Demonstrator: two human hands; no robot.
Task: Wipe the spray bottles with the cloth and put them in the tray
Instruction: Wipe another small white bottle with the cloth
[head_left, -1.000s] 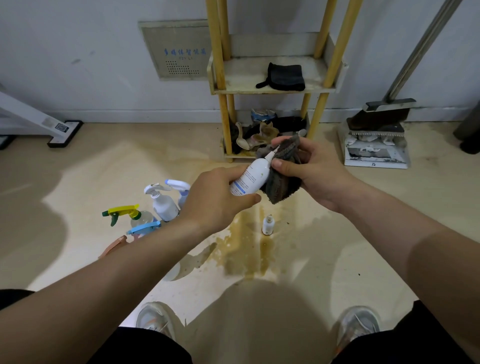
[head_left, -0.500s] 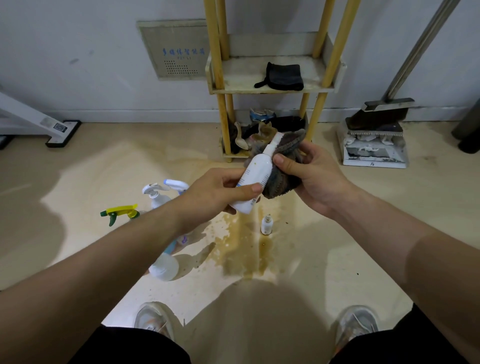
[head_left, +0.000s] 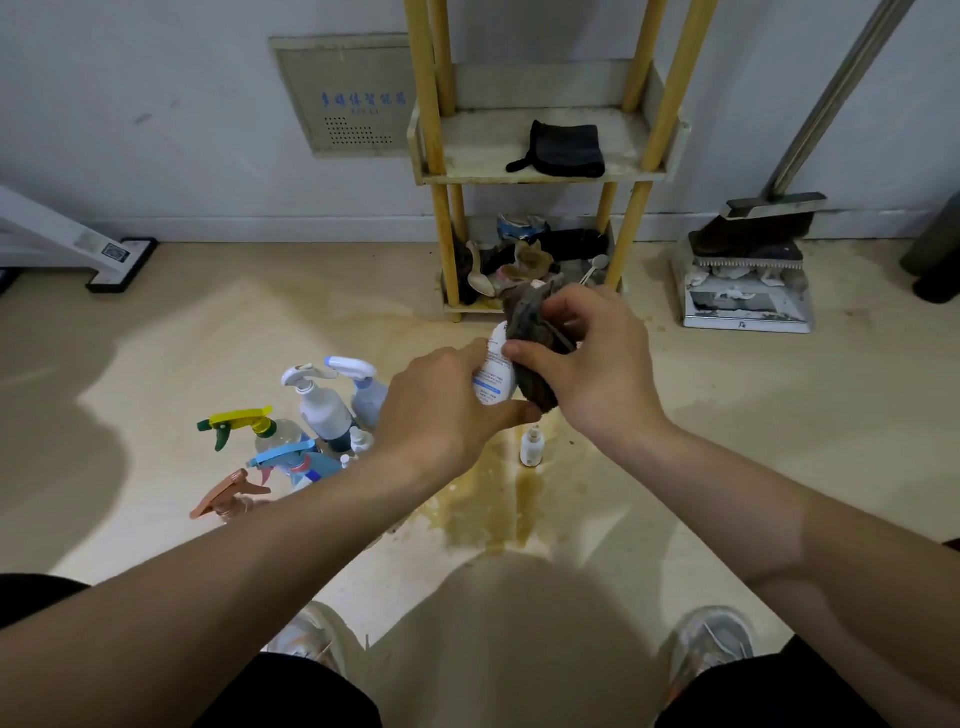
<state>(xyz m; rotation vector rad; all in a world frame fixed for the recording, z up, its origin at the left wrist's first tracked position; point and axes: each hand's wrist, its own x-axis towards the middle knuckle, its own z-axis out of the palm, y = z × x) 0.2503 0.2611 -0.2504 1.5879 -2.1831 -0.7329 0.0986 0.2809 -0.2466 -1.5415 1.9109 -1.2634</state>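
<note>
white bottle (head_left: 492, 375) in left hand (head_left: 441, 410), cloth-wrapped

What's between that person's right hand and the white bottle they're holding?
A dark cloth: the right hand wraps it round the bottle near its top, while the left hand grips the base. Head view.

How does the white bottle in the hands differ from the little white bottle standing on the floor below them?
The held bottle looks clearly larger than the small bottle. The held bottle is tilted in the air, gripped by the left hand; the small bottle stands upright on the stained floor. The right hand wraps the cloth round the held bottle's top; the small bottle is untouched. Both are white.
</note>
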